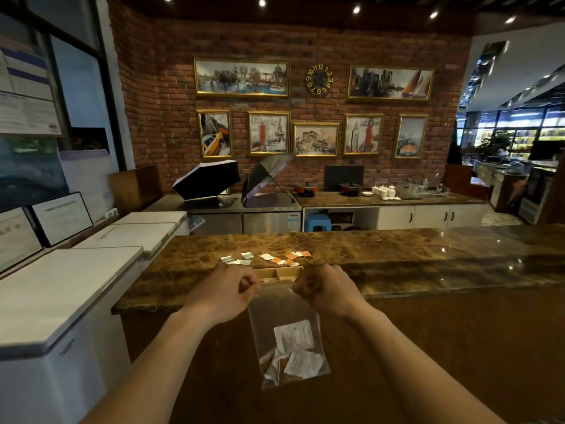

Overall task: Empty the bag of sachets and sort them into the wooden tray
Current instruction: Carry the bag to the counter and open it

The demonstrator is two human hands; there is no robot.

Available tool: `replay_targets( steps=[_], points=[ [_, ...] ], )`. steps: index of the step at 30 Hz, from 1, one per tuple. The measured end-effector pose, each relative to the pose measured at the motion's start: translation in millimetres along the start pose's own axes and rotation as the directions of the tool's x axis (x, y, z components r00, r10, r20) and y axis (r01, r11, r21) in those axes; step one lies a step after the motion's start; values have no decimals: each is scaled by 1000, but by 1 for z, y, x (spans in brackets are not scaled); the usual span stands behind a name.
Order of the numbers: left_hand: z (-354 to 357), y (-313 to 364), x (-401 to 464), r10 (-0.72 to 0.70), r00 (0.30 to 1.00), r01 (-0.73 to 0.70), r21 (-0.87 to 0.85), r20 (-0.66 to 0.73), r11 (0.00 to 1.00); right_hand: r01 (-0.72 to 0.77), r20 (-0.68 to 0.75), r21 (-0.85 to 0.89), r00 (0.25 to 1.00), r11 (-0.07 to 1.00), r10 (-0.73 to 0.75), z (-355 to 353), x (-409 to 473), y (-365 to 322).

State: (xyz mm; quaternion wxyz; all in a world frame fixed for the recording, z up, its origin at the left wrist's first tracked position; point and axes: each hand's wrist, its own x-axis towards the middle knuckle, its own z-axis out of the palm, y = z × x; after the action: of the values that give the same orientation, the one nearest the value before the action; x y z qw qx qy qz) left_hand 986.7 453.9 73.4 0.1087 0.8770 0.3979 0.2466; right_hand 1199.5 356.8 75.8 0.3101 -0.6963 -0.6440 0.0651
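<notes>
A clear plastic bag hangs upright in front of the counter, with a few white sachets at its bottom. My left hand pinches the bag's top left corner and my right hand pinches the top right corner. Behind my hands, the wooden tray with compartments lies on the brown marble counter, partly hidden by my knuckles. Beyond the tray, several loose sachets lie spread on the counter: silver-green ones on the left, orange and white ones on the right.
White chest freezers stand to my left, close to the counter's end. Across the aisle, a back counter carries two open umbrellas, pots and white cups. A blue stool sits under that counter.
</notes>
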Motion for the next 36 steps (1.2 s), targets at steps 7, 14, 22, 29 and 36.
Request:
replay_targets(
  steps=[7, 14, 22, 29, 36],
  points=[
    [27, -57, 104, -46, 999, 46, -20, 26, 999, -99, 39, 37, 994, 994, 98, 28, 111, 32],
    [42, -99, 207, 55, 993, -46, -94, 100, 995, -45, 51, 65, 998, 997, 42, 41, 213, 62],
    [78, -98, 276, 87, 995, -83, -67, 55, 994, 7, 76, 124, 997, 992, -17, 52, 282, 110],
    [99, -92, 323, -10, 997, 17, -93, 78, 996, -17, 129, 178, 992, 984, -6, 58, 334, 156],
    [117, -85, 361, -172, 980, 192, -258, 100, 947, 5, 30, 397, 999, 918, -18, 62, 371, 189]
  ],
)
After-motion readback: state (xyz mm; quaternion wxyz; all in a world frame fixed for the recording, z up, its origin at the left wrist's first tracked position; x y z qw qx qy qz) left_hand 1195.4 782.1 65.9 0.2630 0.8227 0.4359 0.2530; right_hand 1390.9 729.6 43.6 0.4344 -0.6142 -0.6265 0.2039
